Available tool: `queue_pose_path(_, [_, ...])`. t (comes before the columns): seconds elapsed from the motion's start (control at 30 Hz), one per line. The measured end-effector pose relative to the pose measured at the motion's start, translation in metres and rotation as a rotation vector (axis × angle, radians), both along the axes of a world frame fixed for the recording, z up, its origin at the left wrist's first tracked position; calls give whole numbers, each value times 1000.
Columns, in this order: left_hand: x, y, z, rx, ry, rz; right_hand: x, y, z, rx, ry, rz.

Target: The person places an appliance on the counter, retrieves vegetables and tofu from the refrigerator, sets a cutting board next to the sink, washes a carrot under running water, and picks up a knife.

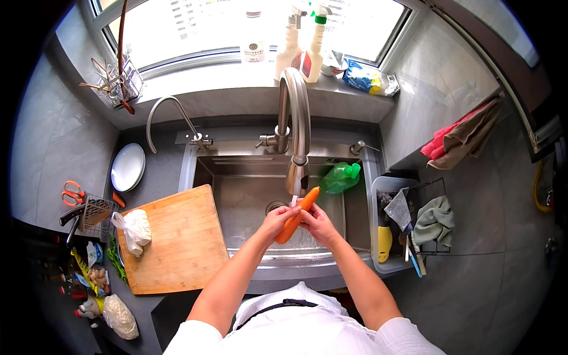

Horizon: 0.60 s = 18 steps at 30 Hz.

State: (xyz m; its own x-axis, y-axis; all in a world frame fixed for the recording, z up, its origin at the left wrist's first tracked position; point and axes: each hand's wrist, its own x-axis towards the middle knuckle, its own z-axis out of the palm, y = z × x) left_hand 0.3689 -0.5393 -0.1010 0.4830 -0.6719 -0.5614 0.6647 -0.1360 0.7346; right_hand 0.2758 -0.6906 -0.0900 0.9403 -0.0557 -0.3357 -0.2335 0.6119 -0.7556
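White shirt [296, 331]: nearest the camera along the bottom edge, a dark band across its front, both bare forearms reaching forward from the sleeves.
Table [163, 163]: dark grey, running around the sink and down the left side.
Sink [236, 189]: stainless steel, set below the window, straight ahead of the person.
Cutting board [183, 242]: wooden, lying askew on the left, close against the sink, with a white knotted bag [138, 232] on its left part.
Faucet [302, 118]: tall and curved, its spout pointing down just beyond the hands.
Tub [375, 231]: pale, right of the sink, holding a yellow item [384, 244] and some brushes.
White plate [128, 167]: beyond the board, near the left wall.
Green bottle [340, 177]: lying tilted in the sink's far right corner.
Hands: left hand [278, 222] and right hand [318, 226] both grasp the carrot, fingers closed around it from either side.
Carrot [294, 223]: orange, held slantwise over the sink, one end up toward the right, well apart from the bottle.
Scissors [73, 193]: orange handles showing above the wire rack [100, 208] at far left.
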Motion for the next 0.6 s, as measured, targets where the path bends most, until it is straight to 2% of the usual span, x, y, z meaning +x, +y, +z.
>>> queue_pose_path(0.13, [-1,4,10,-143,24,2,-3,0,6,45,-1,-36])
queue_pose_path(0.23, [1,6,9,-166,57,-18,-4,0,8,60,4,-43])
queue_pose_path(0.43, [0,-1,8,-20,15,10,0,0,8,-2,8,-6])
queue_pose_path(0.6, [1,5,5,-158,1,-10,-3,-2,7,42,-10,-24])
